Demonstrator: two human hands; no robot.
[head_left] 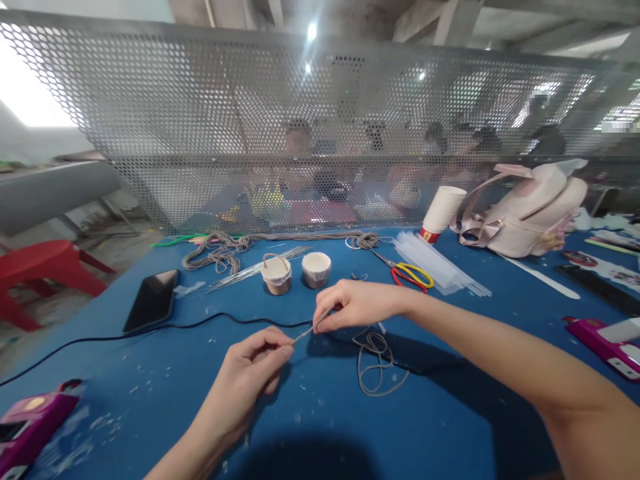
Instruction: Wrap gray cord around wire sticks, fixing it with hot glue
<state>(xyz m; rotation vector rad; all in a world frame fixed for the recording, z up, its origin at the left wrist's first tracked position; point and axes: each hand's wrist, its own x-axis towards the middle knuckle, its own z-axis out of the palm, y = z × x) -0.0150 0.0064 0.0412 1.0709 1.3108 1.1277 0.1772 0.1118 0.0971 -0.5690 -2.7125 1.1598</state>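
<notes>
Between my two hands a short length of thin grey-brown cord (303,335) is stretched above the blue table. My left hand (255,370) pinches one end between thumb and forefinger. Higher and to the right, my right hand (347,305) pinches the cord with its fingertips, knuckles up. A loose coil of similar cord (375,357) lies below my right wrist; whether it joins the held piece I cannot tell. Beyond my hands stand a small cup with a looped handle (277,275) and a second small white-lined cup (316,269).
Around the blue table (165,393) lie a phone (153,300), a black cable (200,322), tangled cord (217,253), scissors (413,275), translucent strips (435,263), stacked paper cups (443,210) and a pale backpack (530,210). A perforated metal screen (200,133) rises behind, with people beyond it.
</notes>
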